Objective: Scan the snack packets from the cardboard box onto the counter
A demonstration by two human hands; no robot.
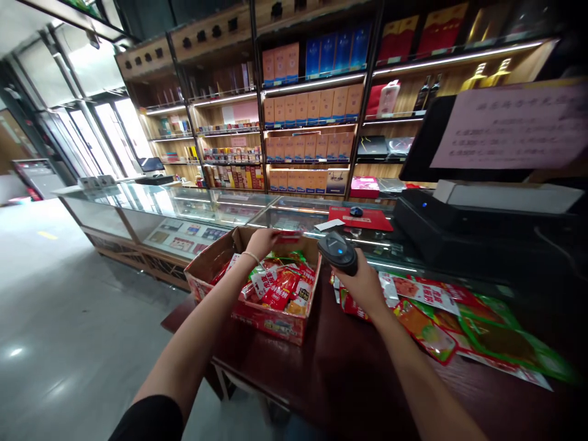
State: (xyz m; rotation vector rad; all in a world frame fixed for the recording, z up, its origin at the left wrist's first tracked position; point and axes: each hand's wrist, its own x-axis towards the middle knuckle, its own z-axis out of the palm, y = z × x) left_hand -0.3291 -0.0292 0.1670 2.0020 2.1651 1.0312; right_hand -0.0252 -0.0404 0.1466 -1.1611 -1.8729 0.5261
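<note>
Shelves (312, 110) stocked with boxed goods are noted along the back wall, with a glass counter (184, 208) running in front of them. A till (459, 214) with a paper notice fixed to its screen is set at the right end of the counter. Beside it a red mat (362, 219) bearing a mouse (356, 211) is observed.

A dark table (349, 380) is placed against the counter. On its left part an open box (271, 321) filled with snacks (280, 288) is recorded. On its right part flat pouches (459, 318) are spread, overlapping one another.

The left hand (261, 242) is raised over the far rim of the box, its fingers closed on a small red packet (288, 236). The packet is held clear of the snacks, above the box and level with the counter edge. Its long axis is laid roughly left to right, with the free end directed away from the left hand.

The right hand (362, 285) is clenched around the grip of a scanner (339, 251), held upright over the gap between box and pouches. The scanner head is found just right of the packet's free end, at nearly the same height, not touching it. The direction of the scanner window cannot be told.
</note>
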